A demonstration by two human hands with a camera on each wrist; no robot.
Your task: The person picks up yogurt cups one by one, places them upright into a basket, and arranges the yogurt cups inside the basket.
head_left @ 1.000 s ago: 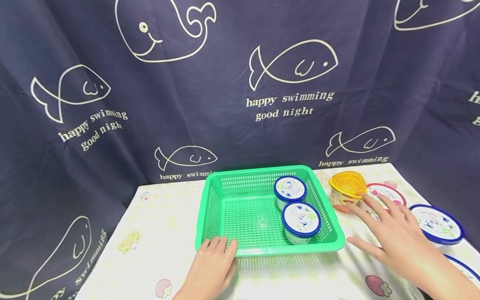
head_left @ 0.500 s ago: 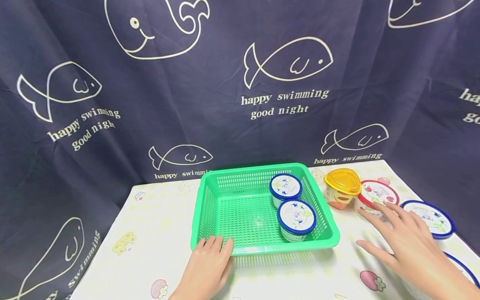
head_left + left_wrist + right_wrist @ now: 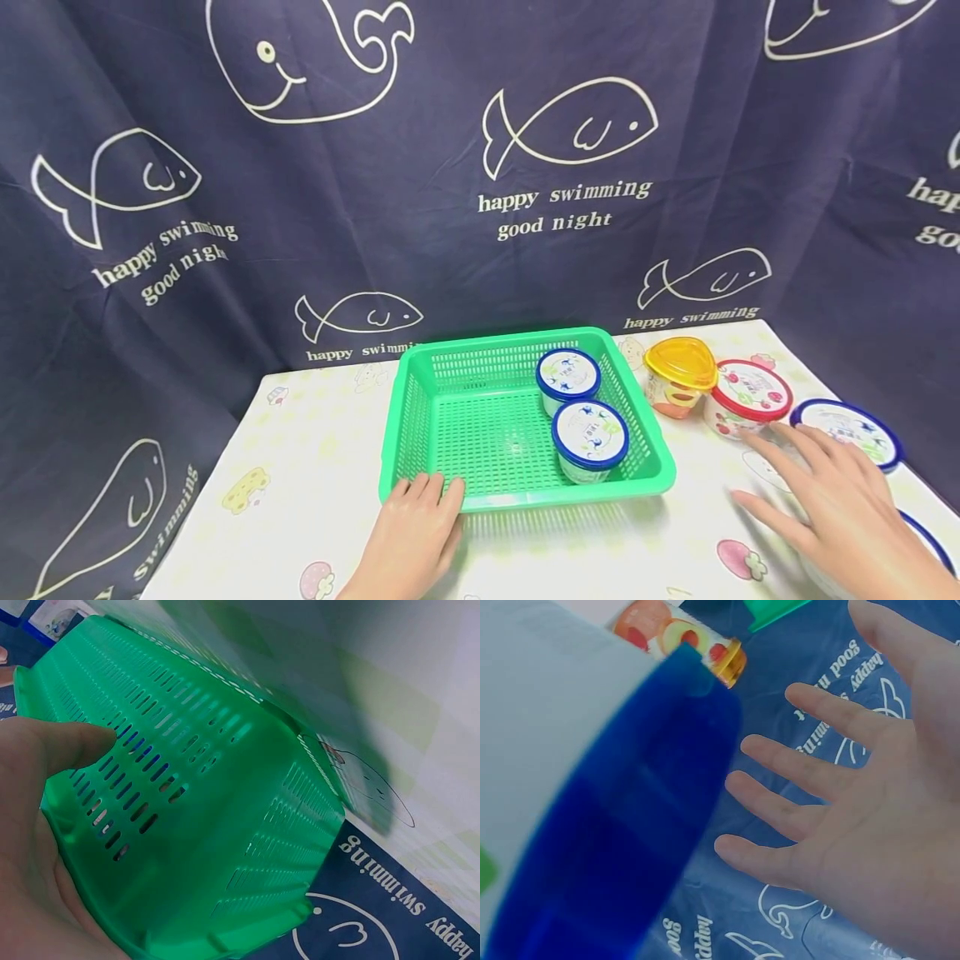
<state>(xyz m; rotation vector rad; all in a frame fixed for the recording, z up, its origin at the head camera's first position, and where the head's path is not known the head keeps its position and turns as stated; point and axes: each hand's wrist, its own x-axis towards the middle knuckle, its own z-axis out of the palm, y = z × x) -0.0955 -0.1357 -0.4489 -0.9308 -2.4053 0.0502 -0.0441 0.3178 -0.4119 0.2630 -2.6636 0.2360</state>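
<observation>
My left hand (image 3: 412, 533) grips the near rim of a green plastic basket (image 3: 525, 502) at its left corner. In the left wrist view its thumb (image 3: 82, 746) lies along the basket's slotted outer wall. Two blue-lidded tubs (image 3: 567, 373) stand upright at the right side of the basket, one in front of the other. My right hand (image 3: 840, 500), fingers spread and holding nothing, hovers over the table right of the basket. Near its fingertips are a red-lidded tub (image 3: 752, 390) and a blue-lidded tub (image 3: 851, 429). A large blue lid (image 3: 630, 795) fills the right wrist view's left side.
A cup with a yellow lid (image 3: 681, 364) stands between the basket and the red-lidded tub. Another blue-lidded tub (image 3: 928, 540) is partly hidden by my right forearm. A dark blue fish-print curtain (image 3: 450, 208) hangs behind the patterned tablecloth (image 3: 285, 467).
My right hand has drawn back from the yellow-lidded cup and red-lidded tub, moving right and toward me; the red lid is now uncovered. The left hand keeps its grip. The view has shifted slightly.
</observation>
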